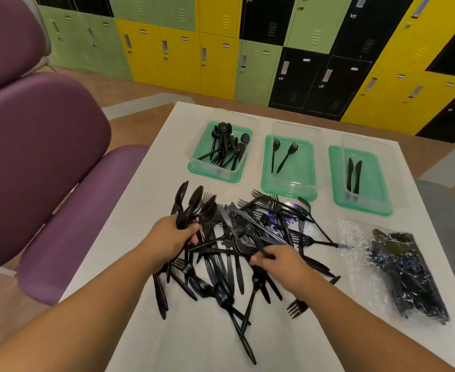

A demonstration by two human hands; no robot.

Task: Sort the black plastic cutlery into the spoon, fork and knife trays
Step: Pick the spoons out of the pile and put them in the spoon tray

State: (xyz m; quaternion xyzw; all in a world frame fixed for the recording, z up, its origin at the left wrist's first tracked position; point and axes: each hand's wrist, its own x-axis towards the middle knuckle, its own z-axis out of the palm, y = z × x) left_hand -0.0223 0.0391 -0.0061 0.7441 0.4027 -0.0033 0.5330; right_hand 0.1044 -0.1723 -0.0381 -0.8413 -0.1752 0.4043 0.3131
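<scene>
Glossy black plastic spoons (187, 208) are bunched in my left fingers (191, 229), and a black plastic handle (257, 245) is pinched in my right fingers (258, 258). Under both, the heap of plastic cutlery (229, 264) is the same black, on a plain white tabletop (194, 345). Just beyond my right fingers a purple scrap with pale lettering (277, 210) shows through. Farther ahead, three clear trays have mint-green bases: spoon tray (203, 146), fork tray (299, 167), knife tray (374, 178). Each has black pieces in it. Right of my fingers, a clear crinkled plastic bag (355, 242) holds black cutlery flecked with white glints. Left of them is a plum-purple padded chair (46, 157). Far ahead, metal lockers (178, 57) checker yellow, pale green and black.
</scene>
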